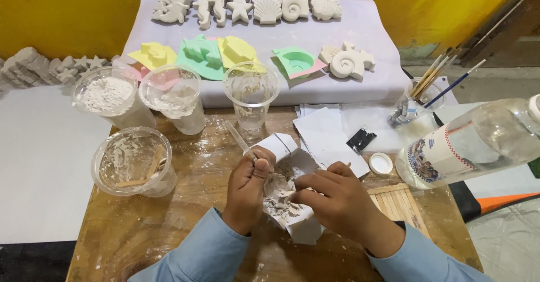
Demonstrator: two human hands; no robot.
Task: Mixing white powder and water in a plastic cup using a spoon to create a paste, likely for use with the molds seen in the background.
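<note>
My left hand (pixel 247 187) grips a thin clear stick (pixel 236 136) and presses its lower end into crumbly grey-white plaster (pixel 279 195). The plaster lies on a folded white paper sheet (pixel 288 149) on the wooden table (pixel 140 226). My right hand (pixel 332 199) holds the paper's right side, fingers pinched at the plaster pile. Both sleeves are light blue.
Plastic cups stand around: one with white powder (pixel 108 95), one smeared (pixel 171 93), one near-empty (pixel 251 91), one holding wooden sticks (pixel 132 161). Coloured moulds (pixel 199 54), plaster shell casts (pixel 270 1), a brush jar (pixel 419 96), a tipped clear bottle (pixel 472 144), its cap (pixel 381 163).
</note>
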